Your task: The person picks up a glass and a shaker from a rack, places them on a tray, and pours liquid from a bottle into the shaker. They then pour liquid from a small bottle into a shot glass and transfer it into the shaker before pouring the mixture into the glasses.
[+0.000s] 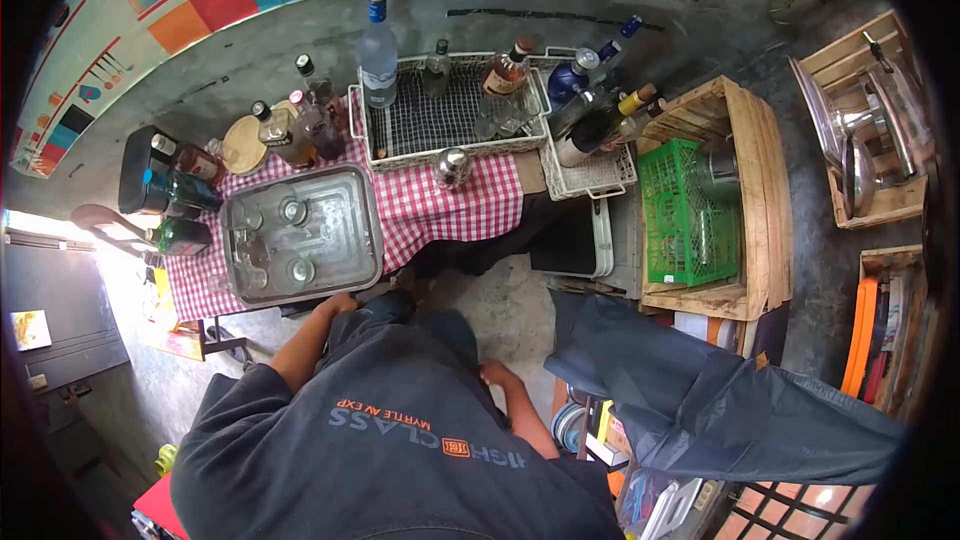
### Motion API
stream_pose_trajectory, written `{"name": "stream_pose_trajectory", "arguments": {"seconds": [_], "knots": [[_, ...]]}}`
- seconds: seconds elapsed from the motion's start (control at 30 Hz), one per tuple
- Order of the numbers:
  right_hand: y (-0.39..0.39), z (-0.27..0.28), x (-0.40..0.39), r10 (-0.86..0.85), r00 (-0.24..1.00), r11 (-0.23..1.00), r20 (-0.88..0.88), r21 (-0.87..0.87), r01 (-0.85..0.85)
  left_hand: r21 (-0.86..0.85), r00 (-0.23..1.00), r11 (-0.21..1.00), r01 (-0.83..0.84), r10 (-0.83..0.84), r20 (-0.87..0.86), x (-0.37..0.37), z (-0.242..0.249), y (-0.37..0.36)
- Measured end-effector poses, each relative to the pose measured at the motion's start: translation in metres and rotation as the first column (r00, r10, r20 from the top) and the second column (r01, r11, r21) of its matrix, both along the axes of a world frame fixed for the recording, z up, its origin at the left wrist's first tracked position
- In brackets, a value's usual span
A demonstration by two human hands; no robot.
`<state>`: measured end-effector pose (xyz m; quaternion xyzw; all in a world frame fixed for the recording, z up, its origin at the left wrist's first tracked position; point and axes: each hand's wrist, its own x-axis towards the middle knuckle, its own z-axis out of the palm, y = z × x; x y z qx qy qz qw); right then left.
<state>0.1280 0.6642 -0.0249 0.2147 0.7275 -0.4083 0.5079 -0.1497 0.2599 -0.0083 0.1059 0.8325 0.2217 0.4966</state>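
Observation:
My left hand (pixel 343 303) rests low at my left knee, just below the near edge of a grey metal tray (pixel 372 240). My right hand (pixel 493 372) lies by my right thigh, away from the table. The fingers of both hands are small and partly hidden, and I make out no object in either. On the tray stand several clear glasses (pixel 293 210). A round metal shaker (pixel 452 168) sits on the red checked tablecloth (pixel 440 208) right of the tray.
Several bottles (pixel 285 135) line the table's back and left side. A wire basket (pixel 450 150) holds bottles and glasses. Wooden crates (pixel 765 210), one with a green basket (pixel 665 210) inside, stand right. Dark cloth (pixel 680 390) covers something at my right.

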Motion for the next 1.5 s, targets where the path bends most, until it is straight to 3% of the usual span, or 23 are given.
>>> {"name": "stream_pose_trajectory", "arguments": {"seconds": [0.03, 0.1, 0.17, 0.3, 0.33, 0.37, 0.4, 0.47, 0.57, 0.63, 0.67, 0.77, 0.87, 0.97, 1.0, 1.03, 1.07, 1.1, 1.2, 1.23, 1.33, 1.37, 1.5], "knots": [[0.012, 0.0, -0.009, 0.002, 0.997, 1.0, -0.079, 0.017, -0.001, 0.029, 0.997, 0.997, -0.076, 0.076, 0.003, 0.006, -0.018, -0.004], [0.032, 0.012, -0.031, -0.287, 0.95, 0.956, -0.121, -0.103, 0.275, 0.069, 0.984, 0.983, 0.172, -0.167, -0.065, 0.014, -0.045, -0.016], [0.048, 0.019, -0.05, -0.435, 0.877, 0.9, -0.203, -0.128, 0.416, 0.1, 0.925, 0.93, 0.353, -0.332, -0.184, 0.018, -0.046, -0.023], [0.092, 0.022, -0.092, -0.423, 0.877, 0.901, -0.227, -0.212, 0.379, 0.058, 0.852, 0.882, 0.468, -0.433, -0.294, 0.038, -0.057, -0.034], [0.104, 0.026, -0.105, -0.293, 0.92, 0.956, -0.261, -0.109, 0.274, 0.086, 0.993, 0.994, 0.061, -0.052, -0.106, 0.044, -0.046, -0.027], [0.115, 0.032, -0.121, -0.155, 0.945, 0.987, -0.287, -0.004, 0.16, 0.034, 0.932, 0.933, -0.358, 0.355, 0.071, 0.05, -0.029, -0.014], [0.126, 0.041, -0.138, -0.077, 0.94, 0.995, -0.332, 0.035, 0.094, -0.083, 0.681, 0.706, -0.703, 0.702, 0.207, 0.055, -0.016, 0.0], [0.149, 0.062, -0.172, 0.086, 0.906, 0.992, -0.414, 0.12, -0.04, -0.135, 0.52, 0.563, -0.815, 0.815, 0.258, 0.065, 0.0, 0.024], [0.177, 0.103, -0.233, 0.085, 0.919, 0.996, -0.385, 0.069, -0.063, -0.155, 0.371, 0.41, -0.899, 0.9, 0.227, 0.08, 0.023, 0.068], [0.19, 0.136, -0.274, 0.078, 0.892, 0.997, -0.444, 0.008, -0.083, 0.123, 0.747, 0.739, -0.663, 0.662, 0.05, 0.123, -0.036, 0.071], [0.196, 0.152, -0.294, 0.069, 0.878, 0.996, -0.474, -0.02, -0.089, 0.223, 0.868, 0.858, -0.463, 0.49, -0.081, 0.135, -0.057, 0.074], [0.203, 0.198, -0.345, -0.022, 0.749, 0.993, -0.662, -0.1, -0.06, -0.136, 0.821, 0.81, -0.571, 0.568, -0.065, 0.129, -0.002, 0.138], [0.198, 0.228, -0.388, -0.058, 0.724, 0.993, -0.688, -0.115, -0.03, -0.08, 0.961, 0.968, -0.237, 0.222, -0.162, 0.141, 0.001, 0.14], [0.188, 0.236, -0.423, -0.05, 0.669, 0.985, -0.741, -0.147, -0.09, -0.009, 0.939, 0.979, -0.203, 0.192, -0.286, 0.169, -0.036, 0.124], [0.185, 0.233, -0.432, -0.056, 0.65, 0.986, -0.758, -0.145, -0.085, 0.013, 0.851, 0.859, -0.511, 0.508, -0.137, 0.167, -0.028, 0.129], [0.183, 0.23, -0.44, -0.061, 0.63, 0.987, -0.774, -0.142, -0.078, -0.01, 0.647, 0.647, -0.762, 0.762, 0.015, 0.162, -0.013, 0.143], [0.181, 0.226, -0.448, -0.068, 0.609, 0.988, -0.79, -0.139, -0.069, -0.075, 0.357, 0.37, -0.926, 0.922, 0.15, 0.154, 0.005, 0.155], [0.181, 0.216, -0.456, -0.054, 0.574, 0.993, -0.817, -0.105, -0.056, -0.17, 0.329, 0.357, -0.919, 0.928, 0.172, 0.141, 0.027, 0.162], [0.175, 0.23, -0.473, -0.092, 0.653, 0.996, -0.752, -0.064, 0.067, -0.161, 0.177, 0.211, -0.964, 0.963, 0.203, 0.127, 0.047, 0.173], [0.178, 0.212, -0.481, -0.003, 0.552, 0.999, -0.834, 0.018, 0.034, -0.14, 0.172, 0.201, -0.97, 0.965, 0.199, 0.125, 0.046, 0.176], [0.184, 0.202, -0.508, -0.297, 0.763, 0.952, -0.575, -0.24, 0.189, -0.101, 0.155, 0.176, -0.979, 0.969, 0.194, 0.127, 0.043, 0.184], [0.182, 0.205, -0.513, -0.393, 0.754, 0.912, -0.526, -0.328, 0.247, -0.1, 0.148, 0.17, -0.98, 0.969, 0.198, 0.129, 0.042, 0.188], [0.181, 0.202, -0.532, -0.401, 0.839, 0.901, -0.368, -0.325, 0.288, -0.149, 0.125, 0.164, -0.975, 0.963, 0.238, 0.137, 0.036, 0.205]]}}
